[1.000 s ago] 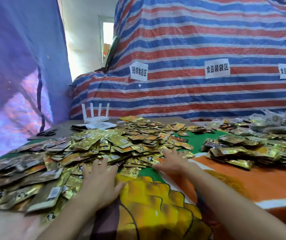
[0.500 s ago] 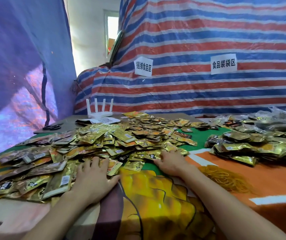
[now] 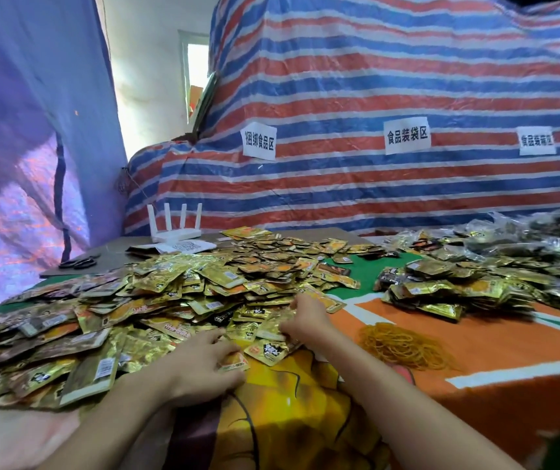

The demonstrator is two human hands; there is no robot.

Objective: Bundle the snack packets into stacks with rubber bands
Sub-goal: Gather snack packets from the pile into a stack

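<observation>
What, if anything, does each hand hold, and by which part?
The left hand rests on the snack packets, gripping none. The right hand curls its fingers among them at the near edge; whether it pinches one cannot be told.

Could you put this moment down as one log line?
stage: gathering packets | left hand: on packets, grip unclear | right hand: pinching packets | rubber bands: unused, lying loose
</observation>
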